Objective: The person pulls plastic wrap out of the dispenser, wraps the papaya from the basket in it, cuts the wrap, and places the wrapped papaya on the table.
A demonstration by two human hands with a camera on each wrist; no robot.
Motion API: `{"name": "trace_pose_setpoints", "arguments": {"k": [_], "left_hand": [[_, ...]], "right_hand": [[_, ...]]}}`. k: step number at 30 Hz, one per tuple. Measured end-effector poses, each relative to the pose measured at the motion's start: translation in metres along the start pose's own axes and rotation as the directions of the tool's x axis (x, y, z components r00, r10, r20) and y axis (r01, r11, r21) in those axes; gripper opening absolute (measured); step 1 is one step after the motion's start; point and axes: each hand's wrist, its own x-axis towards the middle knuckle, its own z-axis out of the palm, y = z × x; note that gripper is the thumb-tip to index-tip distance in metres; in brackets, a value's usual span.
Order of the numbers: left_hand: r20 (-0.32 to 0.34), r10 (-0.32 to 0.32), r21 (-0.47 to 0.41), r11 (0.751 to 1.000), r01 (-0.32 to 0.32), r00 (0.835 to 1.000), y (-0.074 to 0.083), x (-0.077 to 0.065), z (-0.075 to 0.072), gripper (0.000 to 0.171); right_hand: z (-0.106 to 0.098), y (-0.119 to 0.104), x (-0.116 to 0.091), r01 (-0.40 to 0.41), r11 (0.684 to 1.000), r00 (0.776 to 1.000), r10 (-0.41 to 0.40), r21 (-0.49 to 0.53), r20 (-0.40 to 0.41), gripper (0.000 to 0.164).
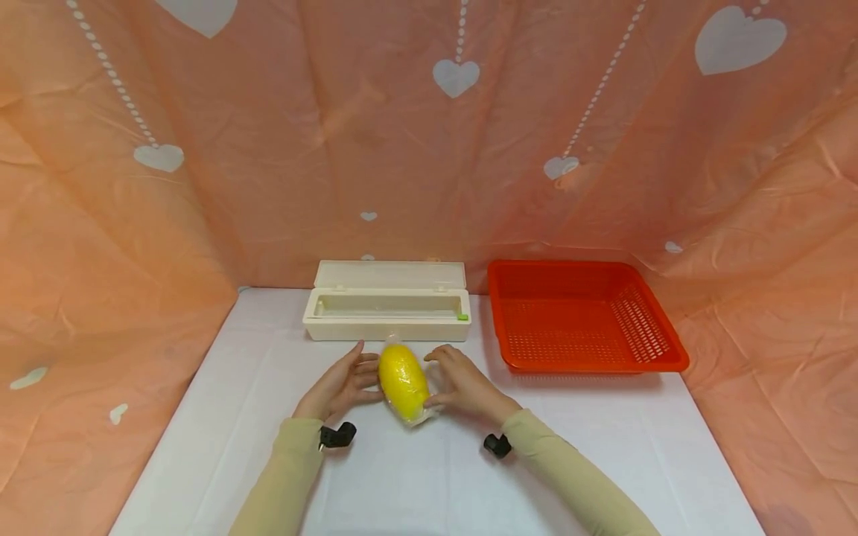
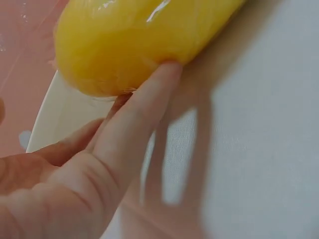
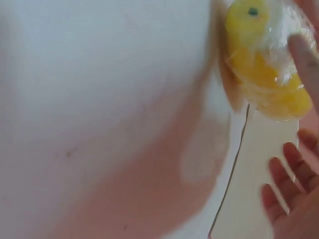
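Note:
A yellow oval fruit-like object [image 1: 404,381] in clear plastic film lies on the white table between both hands. The film gathers loosely at each end. On its left is my left hand [image 1: 340,385], fingers extended; in the left wrist view the thumb [image 2: 149,107] touches the yellow side. To the right, my right hand [image 1: 467,387] is spread with its fingers apart from the fruit. Its thumb [image 3: 305,67] lies against the wrapped end in the right wrist view, where a small dark spot [image 3: 253,11] marks the yellow surface.
Just behind the hands stands a long cream box [image 1: 386,330] with its lid [image 1: 390,275] raised and a small green piece [image 1: 462,317] at its right. An orange-red plastic basket [image 1: 593,366] sits at the back right. A pink heart-patterned sheet [image 1: 402,149] hangs around the table.

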Motion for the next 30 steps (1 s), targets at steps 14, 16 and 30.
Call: {"name": "trace_pose_setpoints", "arguments": {"k": [14,16,30], "left_hand": [[0.024,-0.036,-0.02,0.999,0.037,0.999,0.0,-0.005,-0.012,0.082],[0.023,-0.033,-0.031,0.999,0.034,0.999,0.0,-0.005,-0.012,0.08],[0.044,0.009,-0.349,0.937,0.007,0.999,-0.007,-0.015,-0.021,0.081]], "right_hand": [[-0.002,0.003,-0.011,-0.25,0.955,0.968,0.245,0.16,0.053,0.024],[0.0,0.004,-0.011,-0.266,0.943,0.964,0.256,0.202,0.073,0.02],[0.014,-0.004,-0.011,-0.511,0.568,0.832,0.515,0.645,0.205,0.026]]}}
